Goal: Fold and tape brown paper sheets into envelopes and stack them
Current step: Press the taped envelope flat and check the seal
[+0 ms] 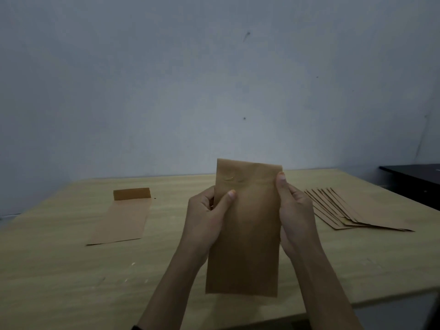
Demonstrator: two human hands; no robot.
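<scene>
My left hand [207, 213]: gripped the left edge of the brown envelope [245, 229].
My right hand [294, 210]: gripped its right edge.
Envelope: upright above the wooden table [59, 270].
Far right: fanned envelope stack [357, 210].
Far left: flat sheet [123, 217].

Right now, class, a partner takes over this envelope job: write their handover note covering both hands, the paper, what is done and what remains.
Left hand grips the left edge of a folded brown paper envelope, thumb on its front; right hand grips its right edge. It is held upright above the light wooden table.
Done: a fanned stack of brown paper envelopes lies on the table's right side; the held one looks folded, a glint near its top may be tape.
Left to do: stack the held one, then finish the flat brown paper sheet with a folded top flap on the left.
</scene>
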